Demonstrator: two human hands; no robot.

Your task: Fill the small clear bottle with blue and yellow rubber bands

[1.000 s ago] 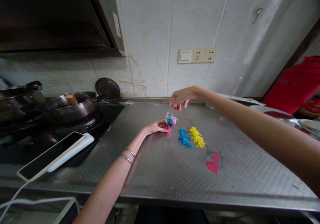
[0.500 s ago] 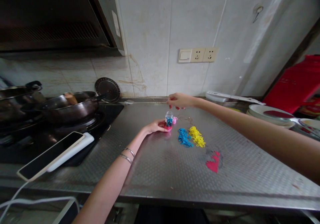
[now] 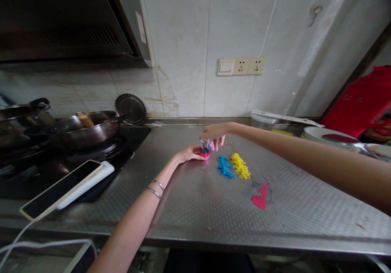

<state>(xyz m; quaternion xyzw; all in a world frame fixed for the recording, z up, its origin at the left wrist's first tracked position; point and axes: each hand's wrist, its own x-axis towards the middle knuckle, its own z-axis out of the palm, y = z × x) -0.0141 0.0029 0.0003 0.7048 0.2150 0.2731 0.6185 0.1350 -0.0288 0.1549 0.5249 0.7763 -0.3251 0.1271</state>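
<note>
On the metal counter stands a small clear jar [image 3: 205,146] with blue pieces inside and a pink base. My left hand [image 3: 190,154] is wrapped round its lower part from the left. Over the jar's mouth is my right hand [image 3: 214,134], with a finger reaching into the opening and other fingers hanging apart beside it; nothing shows in its grip. A pink object [image 3: 211,146] sits just right of the jar. Nearer and to the right lie a blue pile [image 3: 225,167] and a yellow pile [image 3: 240,166] of small loops.
A red patch [image 3: 260,197] marks the counter's right part. At left are a stove with a pan [image 3: 82,132] and a phone [image 3: 62,188] on a white holder. Bowls [image 3: 331,139] and a red container [image 3: 356,102] stand at the right, with wall sockets [image 3: 249,66] behind.
My right hand has come down onto the jar's mouth from above, a finger now inside the opening. My left hand keeps its place at the jar.
</note>
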